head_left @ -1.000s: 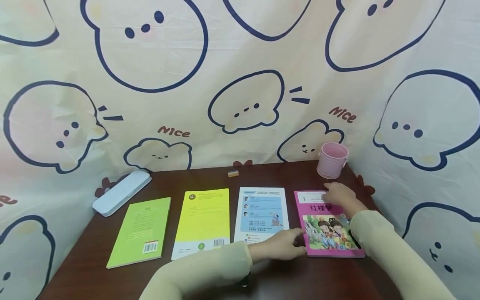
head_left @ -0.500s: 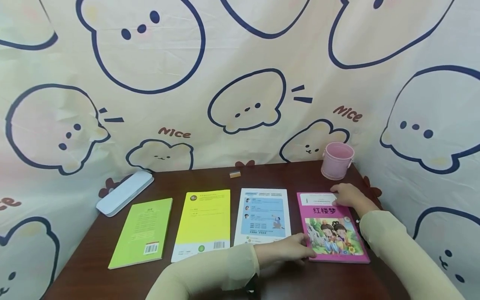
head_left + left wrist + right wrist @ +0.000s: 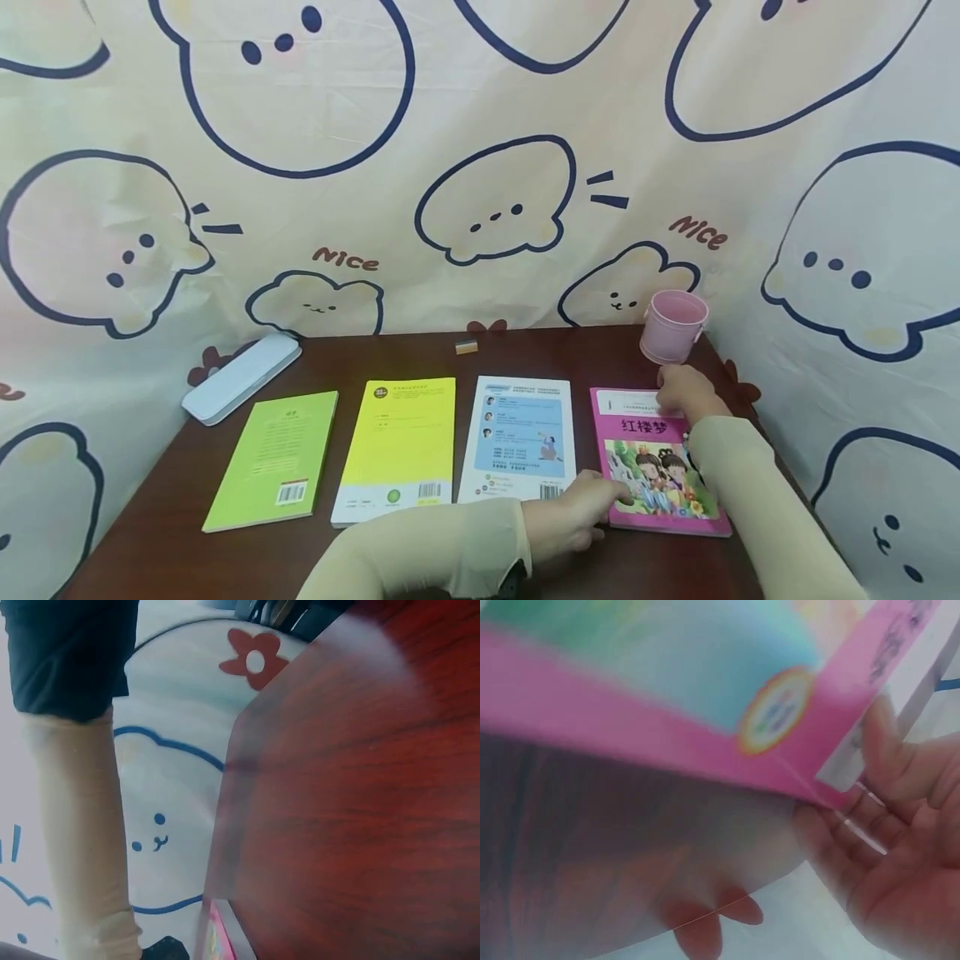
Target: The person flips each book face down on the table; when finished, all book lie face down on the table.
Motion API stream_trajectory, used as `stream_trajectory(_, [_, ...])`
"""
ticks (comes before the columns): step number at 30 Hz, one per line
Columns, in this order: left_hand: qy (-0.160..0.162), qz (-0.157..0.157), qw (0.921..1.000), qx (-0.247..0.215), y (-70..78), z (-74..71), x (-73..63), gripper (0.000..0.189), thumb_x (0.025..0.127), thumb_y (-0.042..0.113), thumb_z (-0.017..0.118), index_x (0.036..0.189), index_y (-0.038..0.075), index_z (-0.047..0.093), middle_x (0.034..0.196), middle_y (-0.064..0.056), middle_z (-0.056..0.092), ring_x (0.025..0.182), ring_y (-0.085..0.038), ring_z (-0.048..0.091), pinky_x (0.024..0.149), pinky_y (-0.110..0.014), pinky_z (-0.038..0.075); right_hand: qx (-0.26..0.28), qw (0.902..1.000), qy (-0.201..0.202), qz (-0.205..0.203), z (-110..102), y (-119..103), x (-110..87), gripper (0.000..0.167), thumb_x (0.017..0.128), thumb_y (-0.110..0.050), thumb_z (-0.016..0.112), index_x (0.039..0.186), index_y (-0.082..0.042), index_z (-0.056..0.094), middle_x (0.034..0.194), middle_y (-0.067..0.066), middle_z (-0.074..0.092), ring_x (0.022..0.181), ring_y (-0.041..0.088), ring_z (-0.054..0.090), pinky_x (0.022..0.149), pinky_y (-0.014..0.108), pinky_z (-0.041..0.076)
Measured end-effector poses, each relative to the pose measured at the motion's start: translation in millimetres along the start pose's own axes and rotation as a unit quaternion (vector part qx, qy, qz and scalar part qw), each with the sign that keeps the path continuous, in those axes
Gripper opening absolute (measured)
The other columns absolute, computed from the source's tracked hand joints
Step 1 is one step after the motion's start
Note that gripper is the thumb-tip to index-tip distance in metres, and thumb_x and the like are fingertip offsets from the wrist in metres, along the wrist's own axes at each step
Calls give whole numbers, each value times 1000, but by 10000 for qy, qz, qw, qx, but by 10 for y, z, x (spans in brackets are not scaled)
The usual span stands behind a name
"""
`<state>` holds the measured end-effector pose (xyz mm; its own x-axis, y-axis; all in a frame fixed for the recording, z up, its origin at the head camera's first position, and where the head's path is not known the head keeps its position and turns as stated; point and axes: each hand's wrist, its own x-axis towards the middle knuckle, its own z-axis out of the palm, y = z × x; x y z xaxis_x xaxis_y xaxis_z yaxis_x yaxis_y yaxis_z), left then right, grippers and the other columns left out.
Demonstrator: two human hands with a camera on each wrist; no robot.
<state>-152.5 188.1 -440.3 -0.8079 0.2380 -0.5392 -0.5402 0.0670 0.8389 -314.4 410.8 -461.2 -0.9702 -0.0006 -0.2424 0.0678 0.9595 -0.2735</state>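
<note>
A pink-covered book (image 3: 656, 475) with a cartoon picture of two figures lies at the right of the row on the table. My left hand (image 3: 573, 512) grips its lower left edge, thumb over the cover. At the upper right corner my right hand (image 3: 690, 393) holds the same book. In the right wrist view the thumb of my right hand (image 3: 911, 825) rests on the cover of the book (image 3: 667, 694) and the fingers go beneath the corner. A small part of the book (image 3: 225, 934) shows low in the left wrist view, where my left hand is out of sight.
Left of the pink book lie a white-and-blue book (image 3: 517, 433), a yellow book (image 3: 401, 437) and a green book (image 3: 277, 458). A pale blue case (image 3: 243, 379), an eraser-like block (image 3: 467, 347) and a pink bucket (image 3: 675, 325) stand along the back of the brown table (image 3: 225, 562).
My left hand has moved right onto the pink book's lower left edge, its thumb now over the cover. The right hand stays at the upper right corner. The view has shifted slightly.
</note>
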Motion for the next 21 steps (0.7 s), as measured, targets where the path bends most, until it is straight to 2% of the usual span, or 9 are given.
stream_trajectory(4, [-19,55,9999,123,35,-21,47,33,72,5,63,103,-1,56,108,-12,56,105,-33,48,89,-64,34,-55,9999,43,108,8,-104,-2,15,72,-6,67,84,-2,60,79,12,59,71,28,50,62,41,45])
stream_trajectory(6, [42,148,9998,139,45,-66,45,27,71,6,63,97,0,60,104,-11,57,102,-32,49,88,-65,34,-78,9999,40,137,22,-149,3,12,72,-5,66,81,-3,59,77,11,58,70,27,50,60,40,44])
stream_trajectory(8, [175,245,9995,74,52,-134,38,25,70,6,64,94,1,59,96,-11,57,95,-30,50,84,-59,39,-55,9999,3,132,38,-185,11,10,72,-6,66,79,-3,59,76,10,57,69,26,49,59,38,43])
stream_trajectory(11, [255,378,9987,-246,69,-248,32,25,71,5,62,96,2,57,91,-9,59,86,-23,53,72,-43,46,-3,9999,-18,149,67,-223,30,8,73,-8,65,76,-4,59,75,10,56,68,25,48,57,37,41])
stream_trajectory(15, [-105,157,9973,-705,70,-315,47,20,75,4,61,95,2,60,82,-6,60,70,-13,55,58,-24,50,71,9995,-29,311,81,-252,56,9,75,-11,63,72,-5,58,74,11,55,67,25,48,56,37,39])
stream_trajectory(18, [-367,-105,9979,-514,30,-302,49,12,78,3,62,90,2,64,72,-1,53,56,-8,49,48,-16,45,17,9993,-154,346,83,-274,90,11,76,-13,61,69,-5,58,73,11,54,67,25,48,56,36,39])
stream_trajectory(21, [-390,-110,9991,-102,-1,-291,45,12,79,4,61,91,3,63,69,0,54,52,-7,46,44,-14,40,-34,9993,-255,275,79,-304,124,11,76,-14,60,69,-5,58,74,12,54,67,25,47,56,36,39])
